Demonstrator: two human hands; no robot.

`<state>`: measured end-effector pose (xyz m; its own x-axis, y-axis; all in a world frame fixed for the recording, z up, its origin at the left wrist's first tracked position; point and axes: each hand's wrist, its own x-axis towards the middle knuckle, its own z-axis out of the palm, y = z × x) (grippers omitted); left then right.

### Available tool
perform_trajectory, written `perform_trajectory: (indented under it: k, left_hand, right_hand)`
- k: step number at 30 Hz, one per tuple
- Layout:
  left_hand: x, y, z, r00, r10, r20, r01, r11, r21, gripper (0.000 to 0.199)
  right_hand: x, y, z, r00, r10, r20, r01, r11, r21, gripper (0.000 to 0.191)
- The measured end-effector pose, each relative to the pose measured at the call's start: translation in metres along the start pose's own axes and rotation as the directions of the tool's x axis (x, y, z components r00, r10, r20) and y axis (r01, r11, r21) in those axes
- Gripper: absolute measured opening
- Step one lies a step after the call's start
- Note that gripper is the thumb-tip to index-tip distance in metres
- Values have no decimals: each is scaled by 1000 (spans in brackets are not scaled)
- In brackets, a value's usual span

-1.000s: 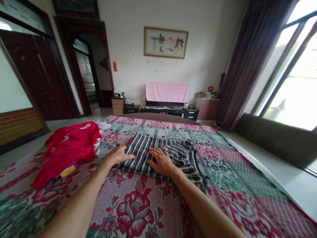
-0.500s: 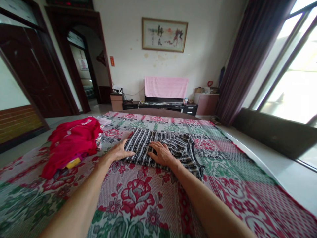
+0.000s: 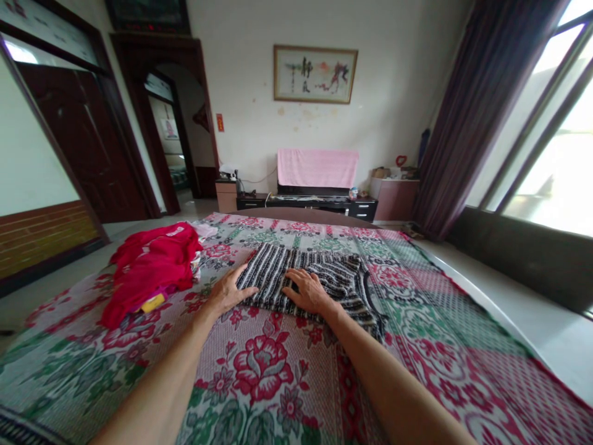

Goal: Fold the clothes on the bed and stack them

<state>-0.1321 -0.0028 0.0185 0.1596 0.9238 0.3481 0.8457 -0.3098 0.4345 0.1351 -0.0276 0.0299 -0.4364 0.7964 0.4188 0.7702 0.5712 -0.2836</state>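
A black-and-white striped knitted garment (image 3: pixel 271 272) lies folded flat on the floral cover (image 3: pixel 264 371). At its left end is my left hand (image 3: pixel 230 289), fingers stretched along the edge and the thumb apart on the knit. My right hand (image 3: pixel 308 290) rests palm down on the middle of the garment with its fingers spread. To the right of that hand the fabric is bunched, and a dark edge (image 3: pixel 369 296) shows at its right end.
A heap of red clothes (image 3: pixel 152 266) lies on the cover to the left, with a yellow patch at its near end. Beyond the far edge stand a brown rounded tabletop (image 3: pixel 301 216) and a low black cabinet (image 3: pixel 364 209). A grey sofa (image 3: pixel 523 266) runs along the right.
The whole view has shifted slightly, so the scene sits a little further right and lower. Both hands stay in the same places on the striped garment.
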Motion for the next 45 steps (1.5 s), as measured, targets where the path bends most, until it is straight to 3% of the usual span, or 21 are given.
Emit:
perform_trajectory:
  k: [10,20,31,35,45]
  left_hand:
    - [3,-7,4,987,-147,-70,140,986,-95,61]
    - [0,-7,3,993,-39,-112,33,998,-59,56]
    - [2,-11,3,992,-59,-115,54,997,-48,57]
    - [0,-7,3,991,-31,-132,32,999,8,54]
    - [-3,4,2,985,-85,-153,92,995,41,50]
  right_hand:
    - [-2,-2,-4,1000,8,-3,-8,1000,2,41]
    - [-1,-3,-2,1000,25,1,-25,999,30,42]
    - [-2,-9,-5,997,72,-3,-72,997,26,41]
    - [-2,-11,-5,996,86,-2,-86,996,21,41]
    - [-3,-12,-6,997,80,-11,-80,997,21,41]
